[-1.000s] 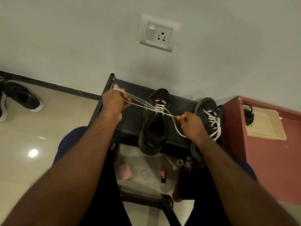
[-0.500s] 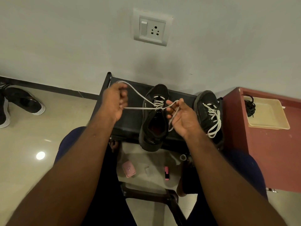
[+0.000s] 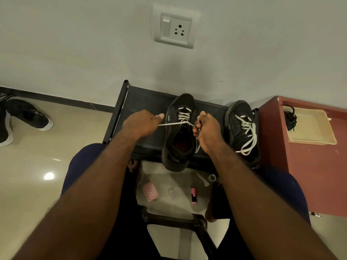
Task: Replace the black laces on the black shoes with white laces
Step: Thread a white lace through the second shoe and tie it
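Observation:
Two black shoes stand on a black stool (image 3: 146,102) against the wall. The left shoe (image 3: 179,136) has a white lace (image 3: 185,117) crossed through its upper eyelets. My left hand (image 3: 142,123) pinches one end of that lace, drawn out taut to the left. Just right of the shoe's tongue, my right hand (image 3: 208,131) grips the other end, which hangs down past the shoe's side. The right shoe (image 3: 240,128) is laced in white, its loose ends lying over its side. Removed black laces (image 3: 290,119) lie bunched in a cream tray (image 3: 311,126).
The tray rests on a red cabinet (image 3: 309,166) at the right. Another pair of dark shoes (image 3: 28,117) with white soles lies on the tiled floor at the left. A pink case (image 3: 150,191) and a pink marker (image 3: 193,196) lie on the floor between my knees. A wall socket (image 3: 175,28) is above.
Both hands have come in closer to the left shoe, shortening the stretched lace. My left hand dropped lower and my right hand closed around its lace end beside the tongue.

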Tool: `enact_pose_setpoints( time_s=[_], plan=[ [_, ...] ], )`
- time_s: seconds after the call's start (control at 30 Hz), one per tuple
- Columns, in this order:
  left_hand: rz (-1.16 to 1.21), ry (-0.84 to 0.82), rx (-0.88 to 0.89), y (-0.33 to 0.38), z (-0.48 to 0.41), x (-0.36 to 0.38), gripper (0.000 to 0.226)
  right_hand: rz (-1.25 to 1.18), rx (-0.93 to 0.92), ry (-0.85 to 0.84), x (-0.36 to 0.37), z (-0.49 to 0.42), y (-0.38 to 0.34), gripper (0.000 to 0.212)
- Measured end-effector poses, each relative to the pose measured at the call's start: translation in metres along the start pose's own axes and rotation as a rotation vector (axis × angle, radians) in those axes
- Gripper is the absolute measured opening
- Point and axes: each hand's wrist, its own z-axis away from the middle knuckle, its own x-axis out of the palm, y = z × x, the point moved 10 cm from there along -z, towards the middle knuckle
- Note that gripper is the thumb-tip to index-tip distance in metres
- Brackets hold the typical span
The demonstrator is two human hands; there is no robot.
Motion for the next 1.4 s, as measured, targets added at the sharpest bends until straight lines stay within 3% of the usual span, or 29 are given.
enact_pose_setpoints(
  time_s=[0.13, 0.23, 0.33, 0.4, 0.43, 0.47, 0.5, 0.57, 0.63, 0.67, 0.77, 0.87, 0.93, 0.97, 1.07, 1.17, 1.23, 1.3, 1.33, 1.4],
  plan=[
    [0.339, 0.188, -0.029, -0.007, 0.001, -0.019, 0.052, -0.111, 0.037, 0.081, -0.006, -0.001, 0.01, 0.022],
    [0.335, 0.28, -0.056, -0.014, 0.005, -0.021, 0.044, -0.051, 0.029, 0.113, -0.009, -0.001, 0.01, 0.024],
    [0.245, 0.306, -0.059, -0.011, 0.009, -0.02, 0.027, 0.369, -0.149, 0.099, -0.015, 0.005, -0.017, 0.025],
    [0.004, 0.328, -0.119, -0.011, 0.012, -0.023, 0.068, 0.669, -0.321, 0.06, -0.012, 0.015, -0.045, 0.024],
    [-0.027, 0.393, -0.066, 0.001, 0.015, -0.029, 0.079, 0.789, -0.388, 0.004, -0.007, 0.021, -0.056, 0.02],
    [0.044, 0.45, 0.059, 0.021, 0.021, -0.036, 0.077, 0.886, -0.439, -0.082, 0.003, 0.029, -0.067, 0.018],
    [0.245, 0.427, 0.218, 0.043, 0.027, -0.036, 0.064, 0.952, -0.472, -0.185, 0.014, 0.038, -0.075, 0.019],
    [0.775, 0.129, 0.418, 0.081, 0.039, -0.019, 0.033, 1.004, -0.507, -0.379, 0.038, 0.055, -0.09, 0.023],
    [1.154, -0.154, 0.458, 0.101, 0.046, -0.001, 0.022, 0.987, -0.548, -0.42, 0.05, 0.061, -0.108, 0.021],
    [1.179, -0.192, 0.45, 0.103, 0.048, 0.001, 0.02, 0.952, -0.565, -0.371, 0.049, 0.06, -0.114, 0.017],
    [0.892, -0.091, 0.472, 0.096, 0.042, -0.01, 0.014, 0.67, -0.557, -0.141, 0.028, 0.044, -0.128, 0.011],
    [0.289, 0.127, 0.451, 0.084, 0.031, -0.021, 0.021, 0.393, -0.444, -0.079, 0.021, 0.025, -0.108, 0.013],
    [-0.061, 0.189, 0.339, 0.071, 0.023, -0.02, 0.016, 0.48, -0.383, -0.158, 0.037, 0.017, -0.083, 0.022],
    [-0.118, 0.189, 0.271, 0.062, 0.019, -0.021, 0.015, 0.627, -0.39, -0.228, 0.048, 0.018, -0.072, 0.025],
    [0.033, 0.187, 0.286, 0.053, 0.021, -0.025, 0.017, 1.156, -0.491, -0.459, 0.077, 0.032, -0.044, 0.031],
    [0.271, 0.247, 0.44, 0.066, 0.033, -0.041, 0.009, 1.262, -0.543, -0.446, 0.078, 0.029, -0.042, 0.025],
    [0.465, 0.257, 0.47, 0.071, 0.033, -0.039, 0.015, 1.162, -0.543, -0.354, 0.07, 0.022, -0.047, 0.021],
    [0.628, 0.151, 0.375, 0.063, 0.023, -0.021, 0.044, 0.842, -0.45, -0.238, 0.052, 0.013, -0.049, 0.02],
    [0.595, 0.058, 0.316, 0.06, 0.018, -0.006, 0.054, 0.659, -0.378, -0.189, 0.042, 0.011, -0.047, 0.02],
    [0.362, -0.117, 0.297, 0.059, 0.015, 0.025, 0.051, 0.414, -0.268, -0.138, 0.028, 0.011, -0.038, 0.023]
  ],
)
